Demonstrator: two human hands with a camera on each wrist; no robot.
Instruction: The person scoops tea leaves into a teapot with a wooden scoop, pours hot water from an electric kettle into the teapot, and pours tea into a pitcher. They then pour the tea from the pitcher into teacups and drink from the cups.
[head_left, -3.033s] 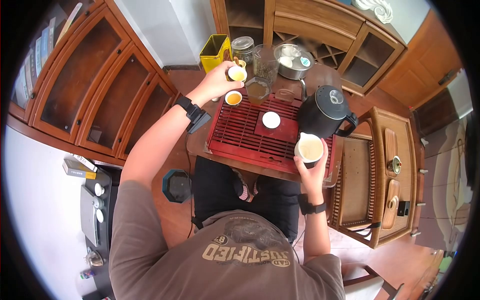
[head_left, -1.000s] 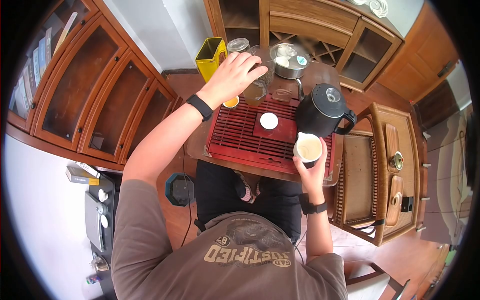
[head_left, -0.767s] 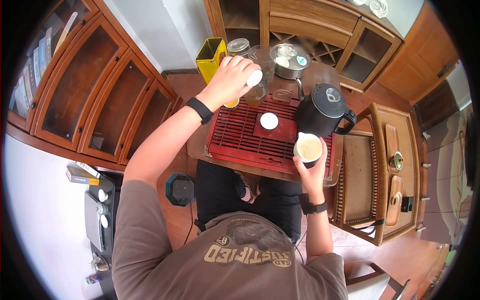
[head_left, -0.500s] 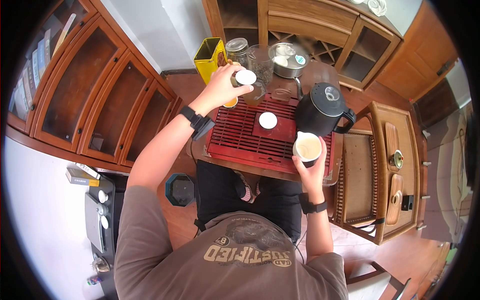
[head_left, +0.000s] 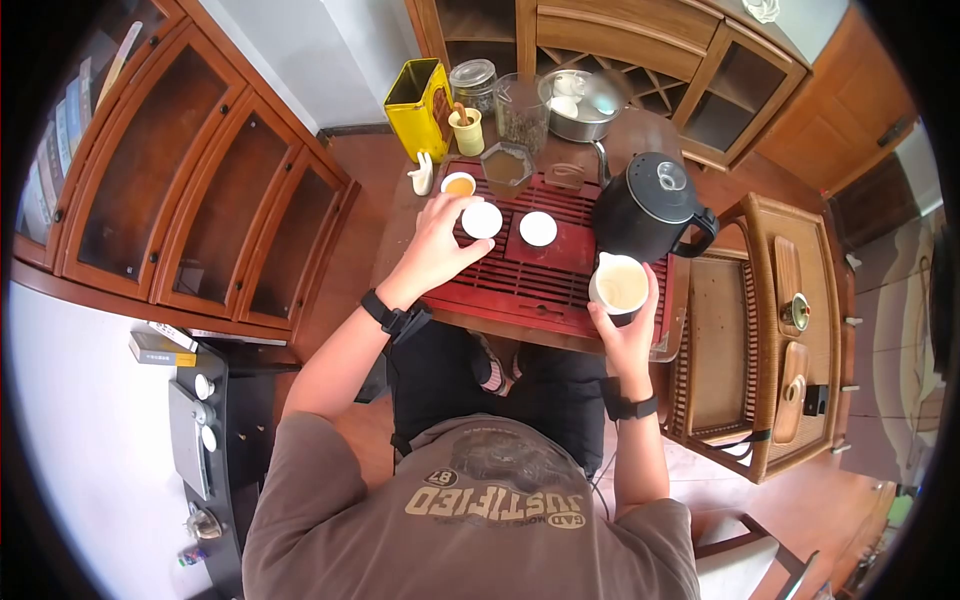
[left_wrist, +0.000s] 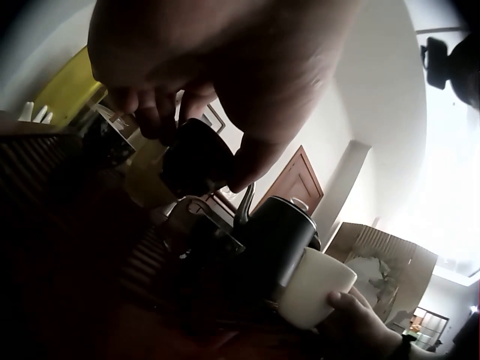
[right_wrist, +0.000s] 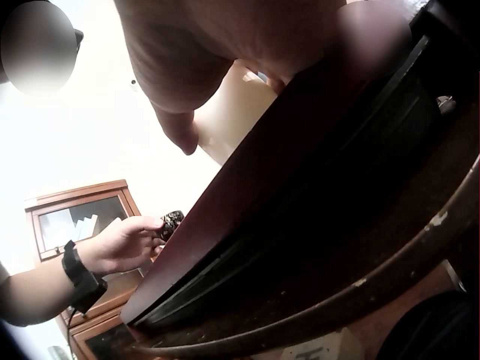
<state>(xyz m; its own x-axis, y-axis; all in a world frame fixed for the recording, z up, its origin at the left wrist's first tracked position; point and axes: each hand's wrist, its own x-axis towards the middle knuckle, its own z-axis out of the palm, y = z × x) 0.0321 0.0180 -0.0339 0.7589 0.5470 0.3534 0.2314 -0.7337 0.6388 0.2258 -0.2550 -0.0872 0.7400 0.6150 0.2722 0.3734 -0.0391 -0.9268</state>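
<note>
At the near right corner of the red slatted tray (head_left: 515, 302), the right hand (head_left: 630, 340) has thumb and fingers curled round a white pitcher (head_left: 620, 285). A stretch of slats separates it from the left hand (head_left: 436, 248), which reaches over the tray's left edge, pinching a small cup (head_left: 481, 221) between thumb and fingers. Right of that cup lies a round white piece (head_left: 538, 229). The black kettle (head_left: 648, 208) stands close beyond the pitcher; an amber-filled cup (head_left: 458, 186) sits just past the left hand.

The left hand (head_left: 436, 246) hides part of the amber-filled cup (head_left: 459, 184) just beyond it, the label (head_left: 604, 104) on the steel pot (head_left: 577, 129) farther off blurs past reading, and the right hand (head_left: 630, 335) covers part of the pitcher (head_left: 622, 283) it holds.
</note>
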